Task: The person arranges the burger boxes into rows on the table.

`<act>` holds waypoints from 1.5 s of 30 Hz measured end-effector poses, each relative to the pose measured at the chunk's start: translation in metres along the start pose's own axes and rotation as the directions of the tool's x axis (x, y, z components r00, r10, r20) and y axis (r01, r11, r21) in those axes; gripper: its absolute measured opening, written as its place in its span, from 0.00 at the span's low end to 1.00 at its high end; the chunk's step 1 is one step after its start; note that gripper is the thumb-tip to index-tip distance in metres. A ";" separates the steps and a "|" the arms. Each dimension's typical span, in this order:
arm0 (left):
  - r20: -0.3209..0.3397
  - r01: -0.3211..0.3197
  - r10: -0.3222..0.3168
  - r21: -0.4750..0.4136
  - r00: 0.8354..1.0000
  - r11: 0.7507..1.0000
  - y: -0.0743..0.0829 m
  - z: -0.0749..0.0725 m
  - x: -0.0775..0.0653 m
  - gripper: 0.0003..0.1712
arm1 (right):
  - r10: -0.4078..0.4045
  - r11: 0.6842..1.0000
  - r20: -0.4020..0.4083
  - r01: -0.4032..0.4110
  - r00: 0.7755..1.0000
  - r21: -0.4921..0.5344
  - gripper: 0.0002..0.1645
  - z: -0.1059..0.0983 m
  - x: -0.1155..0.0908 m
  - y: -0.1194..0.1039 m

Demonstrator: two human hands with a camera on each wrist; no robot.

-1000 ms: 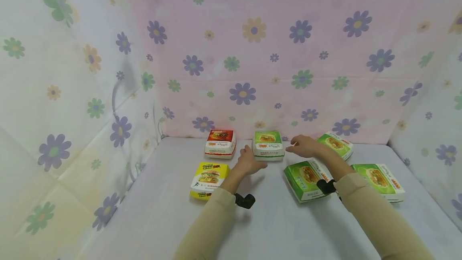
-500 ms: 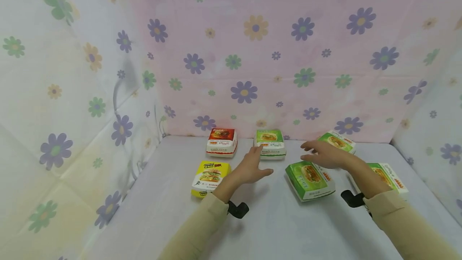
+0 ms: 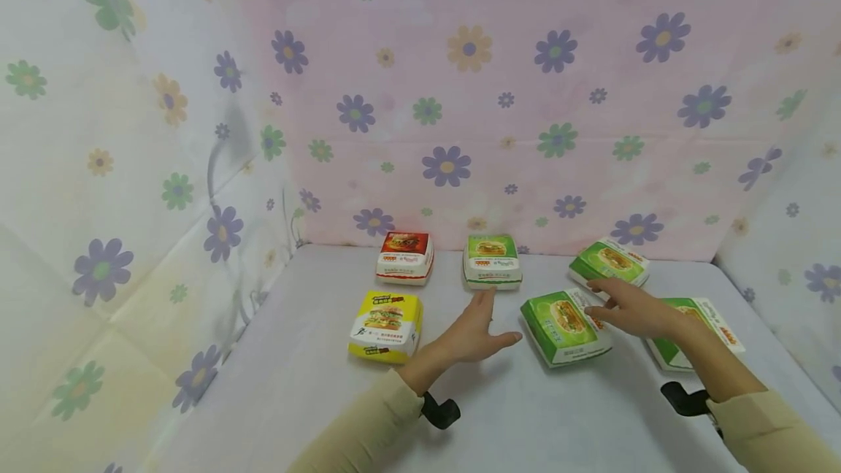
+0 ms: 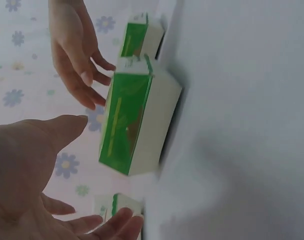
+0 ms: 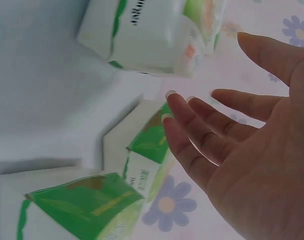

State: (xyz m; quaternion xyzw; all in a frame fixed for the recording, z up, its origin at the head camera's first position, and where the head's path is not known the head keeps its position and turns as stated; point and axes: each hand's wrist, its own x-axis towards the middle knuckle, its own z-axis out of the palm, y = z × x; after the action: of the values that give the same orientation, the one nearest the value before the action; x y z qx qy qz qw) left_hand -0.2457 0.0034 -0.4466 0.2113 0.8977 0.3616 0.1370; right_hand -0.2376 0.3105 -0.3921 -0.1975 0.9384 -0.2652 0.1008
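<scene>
My left hand (image 3: pixel 469 334) hovers over the table between the yellow burger box (image 3: pixel 386 327) and the front green burger box (image 3: pixel 566 327), fingers spread and holding nothing. At the right edge of that front green box, my right hand (image 3: pixel 647 311) is held above the table with loose fingers, overlapping the box's corner in the head view. The left wrist view shows this box (image 4: pixel 127 120) between both hands, with nothing in either grasp. In the right wrist view the right palm (image 5: pixel 262 150) faces several green-and-white boxes, its fingers apart.
At the back stand a red burger box (image 3: pixel 404 258) and a green burger box (image 3: pixel 491 261). Two more green boxes lie at the right, one farther back (image 3: pixel 609 263) and one nearer (image 3: pixel 696 331), partly behind the right forearm. Flowered cloth walls (image 3: pixel 499 93) enclose the white table (image 3: pixel 296 385).
My right hand has moved right and toward me, from beside the back green box to the front one. My left hand has drawn back from the back green box and spread its fingers.
</scene>
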 end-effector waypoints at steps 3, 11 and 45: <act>0.009 0.030 -0.030 -0.067 1.000 0.997 0.005 0.009 0.001 0.57 | 0.009 1.000 -0.010 -0.009 1.000 0.005 0.37 0.004 -0.002 0.005; -0.004 0.104 -0.107 -0.197 0.994 0.975 0.019 0.038 0.012 0.58 | 0.051 0.999 0.004 -0.051 0.999 0.018 0.33 0.012 0.000 0.014; 0.099 0.083 -0.067 -0.168 0.993 0.982 0.008 0.036 0.030 0.34 | 0.241 0.942 0.128 -0.264 0.962 0.208 0.41 0.024 -0.007 0.015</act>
State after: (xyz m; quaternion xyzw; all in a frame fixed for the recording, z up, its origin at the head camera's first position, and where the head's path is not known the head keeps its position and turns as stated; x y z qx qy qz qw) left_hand -0.2556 0.0445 -0.4693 0.1814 0.8632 0.4219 0.2099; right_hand -0.2288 0.3143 -0.4191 -0.0759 0.9139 -0.3433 0.2027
